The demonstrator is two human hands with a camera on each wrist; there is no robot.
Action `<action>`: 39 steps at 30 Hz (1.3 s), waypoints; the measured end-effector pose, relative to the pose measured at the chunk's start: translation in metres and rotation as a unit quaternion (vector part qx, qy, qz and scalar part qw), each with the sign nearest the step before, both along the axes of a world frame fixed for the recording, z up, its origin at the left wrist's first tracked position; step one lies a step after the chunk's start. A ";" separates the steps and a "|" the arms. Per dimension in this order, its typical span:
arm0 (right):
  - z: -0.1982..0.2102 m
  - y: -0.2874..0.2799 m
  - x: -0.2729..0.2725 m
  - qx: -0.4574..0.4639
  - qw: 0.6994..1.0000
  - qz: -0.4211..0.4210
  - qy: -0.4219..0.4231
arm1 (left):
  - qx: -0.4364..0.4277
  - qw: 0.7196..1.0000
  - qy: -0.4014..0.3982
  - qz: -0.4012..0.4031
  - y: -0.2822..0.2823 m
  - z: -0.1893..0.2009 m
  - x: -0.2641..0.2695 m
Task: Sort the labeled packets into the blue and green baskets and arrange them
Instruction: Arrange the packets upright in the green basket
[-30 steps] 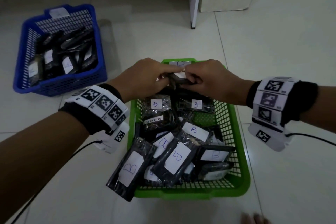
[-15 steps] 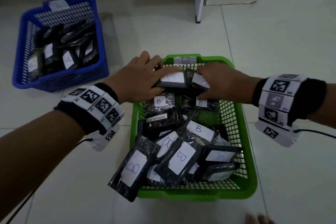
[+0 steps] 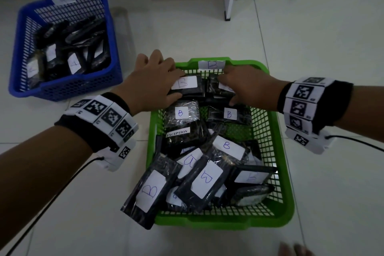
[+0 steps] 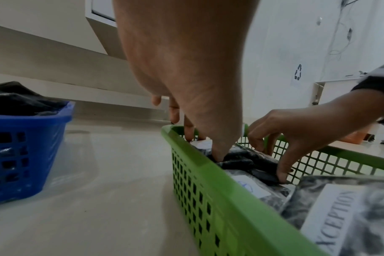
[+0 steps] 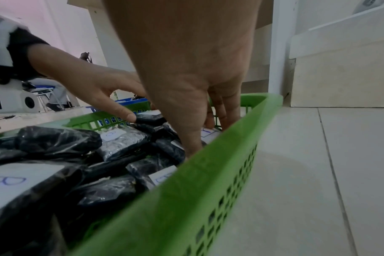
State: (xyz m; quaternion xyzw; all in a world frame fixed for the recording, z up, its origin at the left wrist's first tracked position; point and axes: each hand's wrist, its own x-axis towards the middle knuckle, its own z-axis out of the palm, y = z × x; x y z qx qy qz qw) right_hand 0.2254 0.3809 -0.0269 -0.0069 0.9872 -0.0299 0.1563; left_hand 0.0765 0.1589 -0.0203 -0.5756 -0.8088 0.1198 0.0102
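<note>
Far left, a blue plastic mesh basket [image 3: 62,87] on the floor holds black labelled packets. Right of it, a green plastic mesh basket [image 3: 278,174] is filled with B-labelled black packets; a back-row packet [image 3: 187,87] is pinched by the left hand [image 3: 151,85], its neighbour [image 3: 216,87] by the right hand [image 3: 247,85].

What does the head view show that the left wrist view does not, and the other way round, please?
Only the head view shows the packet hanging over the green basket's near rim and the B tag on its far rim. Only the left wrist view shows a recycling symbol on the wall. Both show the green basket, the blue basket, the EXCEPTION packet, and both hands, left hand and right hand, on far-end packets.
</note>
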 end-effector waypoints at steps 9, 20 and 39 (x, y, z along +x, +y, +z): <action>0.002 -0.028 0.035 -0.142 0.988 -0.013 -0.062 | -0.076 0.991 -0.050 -0.094 -0.005 0.006 0.040; -0.005 -0.030 0.066 -0.319 0.927 -0.103 -0.171 | -0.081 0.991 -0.105 -0.028 -0.016 -0.007 0.046; 0.021 -0.012 0.052 -0.328 0.930 -0.166 0.015 | -0.082 0.982 -0.171 0.008 -0.015 -0.003 0.049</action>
